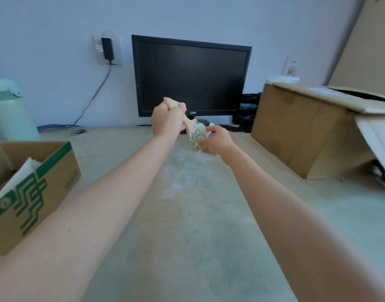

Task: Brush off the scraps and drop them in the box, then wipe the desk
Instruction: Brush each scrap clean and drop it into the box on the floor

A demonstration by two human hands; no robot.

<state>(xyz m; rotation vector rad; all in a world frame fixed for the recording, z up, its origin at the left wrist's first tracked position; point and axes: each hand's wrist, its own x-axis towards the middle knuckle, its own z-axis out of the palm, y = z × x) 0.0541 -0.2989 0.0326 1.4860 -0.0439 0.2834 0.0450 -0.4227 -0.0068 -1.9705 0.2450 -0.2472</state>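
Observation:
My left hand [167, 122] is shut on the pale wooden handle of a brush [188, 125], held above the far middle of the desk [187, 236] with the bristles pointing down to the right. My right hand [215, 141] sits right at the brush head, fingers curled around its bristles and some whitish scraps [210, 132]. A faint whitish dusty patch [183, 171] lies on the desk just below both hands. The open cardboard box with green print [34, 192] stands at the left, with white material inside.
A black monitor [190, 76] stands against the wall behind my hands. A large brown carton [307, 129] with open flaps fills the right side. A pale green bin [6, 110] is at the far left, and a cable [93, 99] hangs from a wall socket.

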